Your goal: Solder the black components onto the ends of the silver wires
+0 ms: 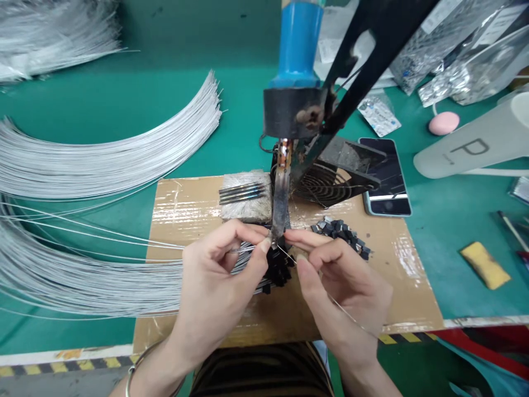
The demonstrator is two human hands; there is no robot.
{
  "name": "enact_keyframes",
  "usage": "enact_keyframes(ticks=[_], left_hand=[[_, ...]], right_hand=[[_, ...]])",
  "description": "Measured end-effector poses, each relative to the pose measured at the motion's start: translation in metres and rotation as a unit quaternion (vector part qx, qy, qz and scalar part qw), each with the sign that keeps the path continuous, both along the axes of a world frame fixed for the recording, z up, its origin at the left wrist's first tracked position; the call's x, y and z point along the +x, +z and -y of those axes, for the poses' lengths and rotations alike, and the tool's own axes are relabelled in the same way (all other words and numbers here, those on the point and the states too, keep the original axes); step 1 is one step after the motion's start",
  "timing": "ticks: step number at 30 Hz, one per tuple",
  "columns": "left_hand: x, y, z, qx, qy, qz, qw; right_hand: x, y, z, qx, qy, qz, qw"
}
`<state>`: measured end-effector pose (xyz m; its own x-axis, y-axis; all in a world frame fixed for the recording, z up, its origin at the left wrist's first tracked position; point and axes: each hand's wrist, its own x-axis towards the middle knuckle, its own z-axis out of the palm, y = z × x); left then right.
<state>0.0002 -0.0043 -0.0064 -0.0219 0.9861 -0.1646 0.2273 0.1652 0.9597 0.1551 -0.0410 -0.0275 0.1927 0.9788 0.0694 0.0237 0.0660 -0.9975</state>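
Note:
A soldering iron (282, 190) with a blue handle hangs point-down from a black bracket, its tip between my fingertips. My left hand (219, 286) is closed in a pinch just left of the tip, gripping the end of a white wire (165, 243); the small piece at that end is mostly hidden by my fingers. On the right, my right hand (347, 286) pinches a thin strand of solder wire (342, 310), whose end reaches the iron's tip. Beneath my hands lie wires with black connectors (281, 270) on their ends.
Bundles of white wire (115, 165) spread over the green mat at left. Cardboard (397, 286) lies under the work. A small fan (330, 182), a pile of black pieces (343, 234), a phone (386, 176), a cup (475, 138) and a yellow sponge (485, 264) stand right.

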Motion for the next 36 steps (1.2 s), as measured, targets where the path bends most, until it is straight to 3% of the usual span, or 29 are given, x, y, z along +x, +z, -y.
enact_keyframes(ticks=[36], left_hand=[[-0.0003, -0.0031, 0.0008, -0.003, -0.002, 0.004, 1.0]], right_hand=[[-0.0027, 0.0001, -0.0001, 0.015, -0.012, 0.039, 0.999]])
